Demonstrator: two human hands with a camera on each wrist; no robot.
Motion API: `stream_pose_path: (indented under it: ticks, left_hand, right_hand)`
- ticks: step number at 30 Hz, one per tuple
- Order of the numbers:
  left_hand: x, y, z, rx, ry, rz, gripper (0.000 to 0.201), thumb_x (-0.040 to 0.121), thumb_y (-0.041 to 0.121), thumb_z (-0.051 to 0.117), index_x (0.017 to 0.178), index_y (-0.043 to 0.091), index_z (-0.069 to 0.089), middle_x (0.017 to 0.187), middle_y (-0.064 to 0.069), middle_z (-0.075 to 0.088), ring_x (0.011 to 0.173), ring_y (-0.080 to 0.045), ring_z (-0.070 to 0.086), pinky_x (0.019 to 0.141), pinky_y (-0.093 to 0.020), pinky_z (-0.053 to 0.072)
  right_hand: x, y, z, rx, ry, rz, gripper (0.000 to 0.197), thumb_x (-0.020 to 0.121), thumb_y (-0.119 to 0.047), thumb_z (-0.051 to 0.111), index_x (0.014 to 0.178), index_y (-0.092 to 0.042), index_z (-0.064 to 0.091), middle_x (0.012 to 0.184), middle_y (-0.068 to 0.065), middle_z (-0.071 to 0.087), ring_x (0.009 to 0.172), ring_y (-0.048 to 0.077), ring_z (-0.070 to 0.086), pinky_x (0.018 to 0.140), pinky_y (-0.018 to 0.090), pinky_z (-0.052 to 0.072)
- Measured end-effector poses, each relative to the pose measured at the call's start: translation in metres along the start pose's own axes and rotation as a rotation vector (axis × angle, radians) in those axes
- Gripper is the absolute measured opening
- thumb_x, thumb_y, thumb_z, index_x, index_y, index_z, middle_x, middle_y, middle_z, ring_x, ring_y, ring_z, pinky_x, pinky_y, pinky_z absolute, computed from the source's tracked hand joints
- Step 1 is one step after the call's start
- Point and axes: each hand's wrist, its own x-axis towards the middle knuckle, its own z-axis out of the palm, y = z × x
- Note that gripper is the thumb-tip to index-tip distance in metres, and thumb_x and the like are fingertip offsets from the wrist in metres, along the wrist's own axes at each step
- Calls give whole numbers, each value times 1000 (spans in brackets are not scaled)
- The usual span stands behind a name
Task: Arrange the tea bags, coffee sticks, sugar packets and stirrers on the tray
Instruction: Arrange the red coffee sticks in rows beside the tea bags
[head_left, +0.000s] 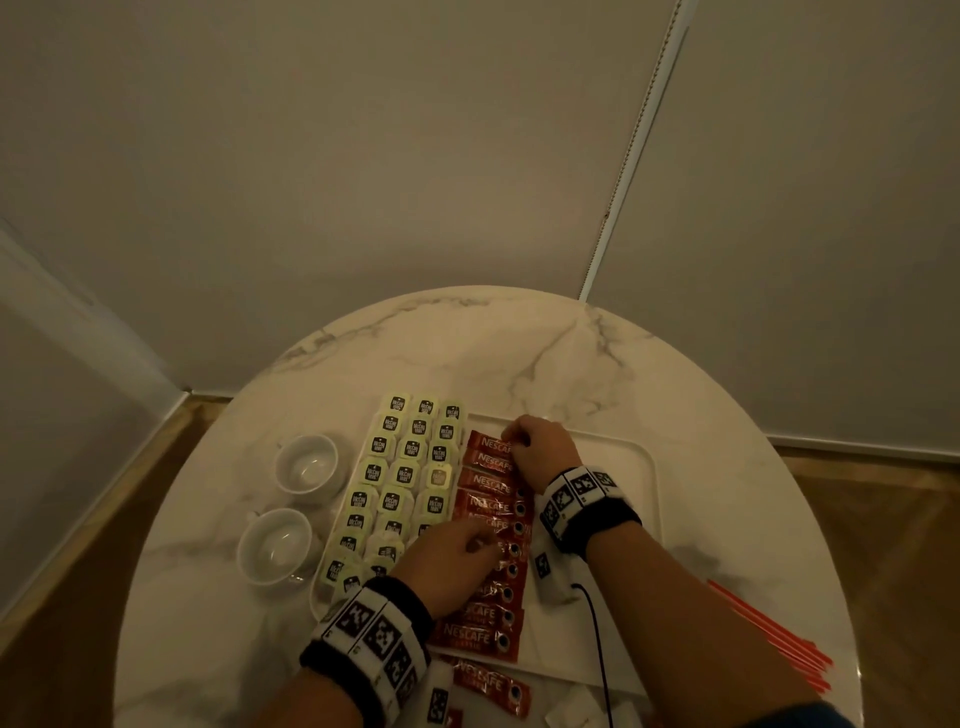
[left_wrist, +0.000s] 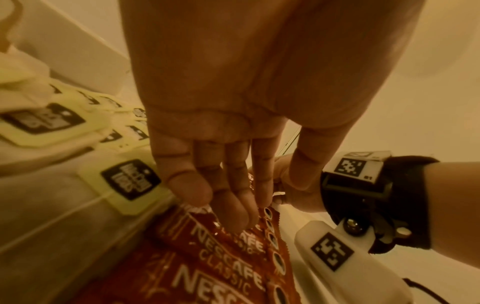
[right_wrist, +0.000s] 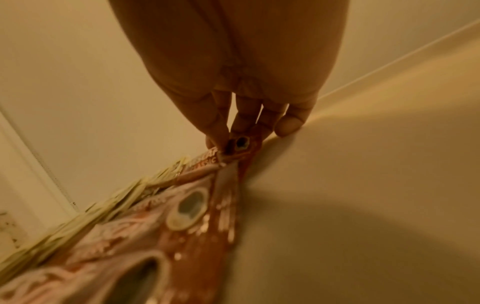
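Red coffee sticks (head_left: 493, 525) line your white tray (head_left: 639, 467); your right hand (head_left: 540, 449) pinches the farthest, your left hand's (head_left: 449, 558) straight fingers press another, on marble table (head_left: 519, 353).

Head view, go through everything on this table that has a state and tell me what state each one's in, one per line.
Tea bags: lying in three columns on the tray's left part.
Coffee sticks: overlapping column beside them.
Spare coffee stick: off the tray.
Stirrers: on the table, right of the tray.
Cups: upright, empty.
Tray: right part bare.
Left hand: fingertips on a mid-column stick.
Right hand: pinches the far stick's end.
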Motion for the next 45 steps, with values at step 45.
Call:
stream_pose_path:
  ticks: [45]
  left_hand:
    - [-2,-8,21,706,19,176,62,95,32,42,151,25,15,159,8,3,140,-23,15,112,-50,26]
  right_hand:
    - [-6,13,-17,-243,-183,-146,44,86,-40,63,129,-39,55,118,-2,48,114,20,36,99,39,38]
